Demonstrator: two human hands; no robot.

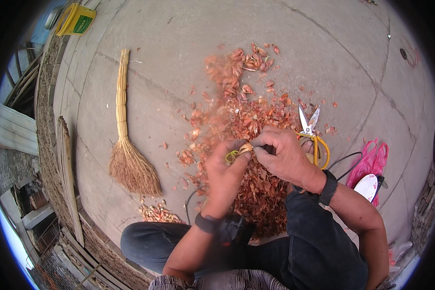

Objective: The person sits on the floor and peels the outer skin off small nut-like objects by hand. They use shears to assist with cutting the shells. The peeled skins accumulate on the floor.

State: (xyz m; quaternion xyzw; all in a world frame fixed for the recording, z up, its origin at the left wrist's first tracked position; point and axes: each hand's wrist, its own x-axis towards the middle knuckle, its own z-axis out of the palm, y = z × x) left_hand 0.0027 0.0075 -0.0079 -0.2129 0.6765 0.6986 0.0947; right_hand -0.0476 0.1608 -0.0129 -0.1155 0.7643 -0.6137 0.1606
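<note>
My left hand (229,163) pinches a small tan, papery bulb (245,148) that has thin green sprouts curling out beside the fingers. Thumb and fingertips of my right hand (284,154) meet the same bulb at its right end. Below both hands a heap of reddish-orange dry husks (257,199) spreads over the concrete, and whole reddish bulbs (255,61) lie at its far edge. Scissors with yellow handles (307,125) rest with blades apart, just beyond my right hand. A smaller pile of pale peeled-looking bulbs (159,213) sits by my left knee.
A straw broom (122,108) lies at the left, with a yellow bucket (76,20) at the upper left. On the right are a pink plastic bag (369,163) and a white oval object with pink marks (366,186). A weathered plank (67,174) runs along the left border.
</note>
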